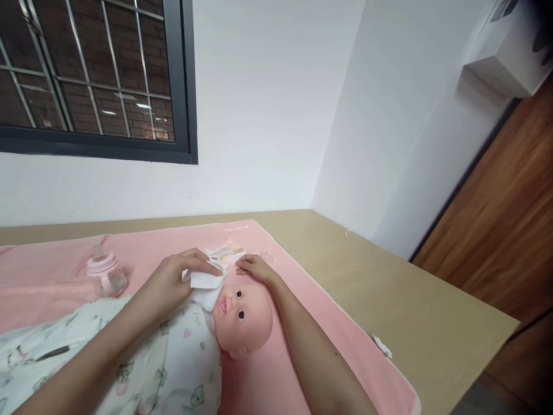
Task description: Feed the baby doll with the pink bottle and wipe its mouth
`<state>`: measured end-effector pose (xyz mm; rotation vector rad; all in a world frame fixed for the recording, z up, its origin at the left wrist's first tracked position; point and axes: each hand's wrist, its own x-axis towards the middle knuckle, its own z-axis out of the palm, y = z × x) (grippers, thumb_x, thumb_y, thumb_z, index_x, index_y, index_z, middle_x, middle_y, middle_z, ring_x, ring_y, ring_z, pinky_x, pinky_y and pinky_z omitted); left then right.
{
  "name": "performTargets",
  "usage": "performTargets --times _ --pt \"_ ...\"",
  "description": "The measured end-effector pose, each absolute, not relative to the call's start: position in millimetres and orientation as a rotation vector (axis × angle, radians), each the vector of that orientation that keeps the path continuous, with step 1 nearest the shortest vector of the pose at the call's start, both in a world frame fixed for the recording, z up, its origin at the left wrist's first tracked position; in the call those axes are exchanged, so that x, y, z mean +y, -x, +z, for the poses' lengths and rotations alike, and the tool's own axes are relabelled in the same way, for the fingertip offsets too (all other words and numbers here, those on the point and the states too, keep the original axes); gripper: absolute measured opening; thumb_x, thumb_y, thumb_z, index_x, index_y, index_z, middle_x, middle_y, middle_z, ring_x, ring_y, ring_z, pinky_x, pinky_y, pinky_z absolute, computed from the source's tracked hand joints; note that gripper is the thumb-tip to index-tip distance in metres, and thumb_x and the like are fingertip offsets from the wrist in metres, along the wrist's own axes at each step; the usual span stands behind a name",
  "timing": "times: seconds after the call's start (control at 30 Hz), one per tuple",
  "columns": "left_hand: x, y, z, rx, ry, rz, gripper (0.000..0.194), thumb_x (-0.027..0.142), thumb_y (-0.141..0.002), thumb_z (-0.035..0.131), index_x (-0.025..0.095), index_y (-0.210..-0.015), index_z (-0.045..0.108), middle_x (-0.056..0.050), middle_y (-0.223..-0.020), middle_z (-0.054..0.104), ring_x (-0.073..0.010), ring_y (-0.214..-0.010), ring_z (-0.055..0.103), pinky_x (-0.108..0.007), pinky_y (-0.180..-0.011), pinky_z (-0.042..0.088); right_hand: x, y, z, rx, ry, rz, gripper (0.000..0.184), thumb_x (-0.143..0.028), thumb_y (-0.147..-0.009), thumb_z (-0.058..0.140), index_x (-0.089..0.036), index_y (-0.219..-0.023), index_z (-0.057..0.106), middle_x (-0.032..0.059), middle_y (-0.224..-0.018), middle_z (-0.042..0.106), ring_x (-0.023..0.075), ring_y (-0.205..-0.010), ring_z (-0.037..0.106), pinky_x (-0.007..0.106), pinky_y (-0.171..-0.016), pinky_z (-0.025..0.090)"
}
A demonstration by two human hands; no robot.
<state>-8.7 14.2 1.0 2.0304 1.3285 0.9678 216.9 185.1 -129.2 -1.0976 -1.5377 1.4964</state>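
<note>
A baby doll [254,317] lies on a pink pad [254,386], wrapped in a white printed cloth [185,363], its bald head bare. My left hand [179,276] is closed on a white wipe [207,282], which hangs at the doll's chin and neck. Beyond the head, my right hand [254,267] rests low over the pad, fingers loosely stretched and apart, with nothing visible in them. Its fingertips are close to a white and orange soft packet [228,252]; whether they touch it I cannot tell.
A baby bottle with a pink collar and handle [106,271] stands on the pad at left. A small white object [382,347] lies at the pad's right edge. The tan tabletop [389,294] meets white walls; a barred window [86,69] is at upper left.
</note>
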Motion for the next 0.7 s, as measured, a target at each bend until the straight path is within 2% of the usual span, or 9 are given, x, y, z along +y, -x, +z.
performTargets --times 0.17,0.23,0.33,0.4,0.5,0.6,0.7 --pt "10.0 13.1 10.3 1.443 -2.042 1.146 0.038 0.018 -0.058 0.044 0.025 -0.079 0.076 -0.003 -0.113 0.062 -0.0233 -0.105 0.059 -0.026 -0.069 0.046 174.7 -214.6 -93.3 -1.674 0.973 1.470 0.017 -0.022 -0.078 0.070 -0.014 -0.093 0.067 0.0042 -0.081 0.070 0.0121 -0.070 0.067 0.028 -0.075 0.055" --pt "10.3 18.7 12.6 1.494 -2.071 1.152 0.034 0.021 -0.062 0.045 0.025 -0.078 0.075 -0.003 -0.120 0.061 -0.0245 -0.111 0.058 -0.025 -0.065 0.045 162.4 -210.5 -65.5 -1.775 0.852 1.371 0.025 -0.024 -0.076 0.072 -0.016 -0.099 0.069 0.0061 -0.094 0.071 0.0127 -0.080 0.067 0.027 -0.079 0.054" --pt "13.3 30.8 14.6 1.540 -2.111 1.132 0.026 0.026 -0.069 0.048 0.025 -0.076 0.074 -0.002 -0.127 0.059 -0.0264 -0.117 0.055 -0.026 -0.070 0.047 131.8 -200.1 -20.6 -1.940 0.621 1.248 0.032 -0.027 -0.075 0.074 -0.020 -0.106 0.068 0.0070 -0.120 0.065 0.0153 -0.095 0.067 0.029 -0.086 0.054" --pt "15.5 38.3 15.1 1.548 -2.125 1.107 0.024 0.030 -0.072 0.050 0.025 -0.076 0.073 -0.002 -0.131 0.058 -0.0279 -0.121 0.054 -0.027 -0.073 0.048 106.6 -191.3 3.7 -2.050 0.495 1.145 0.038 -0.028 -0.076 0.076 -0.024 -0.112 0.067 0.0054 -0.128 0.060 0.0169 -0.107 0.064 0.032 -0.092 0.053" --pt "17.2 45.0 15.2 1.564 -2.150 1.092 0.024 0.034 -0.075 0.051 0.026 -0.078 0.074 -0.001 -0.135 0.055 -0.0285 -0.122 0.053 -0.028 -0.075 0.049 72.9 -178.2 24.6 -2.239 0.379 0.895 0.033 -0.027 -0.079 0.074 -0.029 -0.111 0.067 0.0024 -0.130 0.056 0.0175 -0.125 0.053 0.034 -0.103 0.047" --pt "17.1 46.3 15.1 1.592 -2.170 1.065 0.026 0.031 -0.072 0.049 0.027 -0.079 0.074 -0.001 -0.138 0.053 -0.0290 -0.123 0.052 -0.027 -0.071 0.049 54.8 -169.2 29.3 -2.323 0.468 0.625 0.023 -0.029 -0.083 0.072 -0.028 -0.106 0.067 0.0030 -0.128 0.055 0.0171 -0.124 0.052 0.035 -0.105 0.043" --pt "17.0 45.7 14.9 1.601 -2.172 1.055 0.027 0.031 -0.072 0.049 0.028 -0.081 0.075 0.000 -0.138 0.053 -0.0295 -0.124 0.051 -0.028 -0.072 0.050 53.6 -166.8 27.2 -2.341 0.590 0.501 0.014 -0.028 -0.084 0.071 -0.023 -0.097 0.067 0.0039 -0.125 0.056 0.0174 -0.117 0.055 0.033 -0.099 0.045"
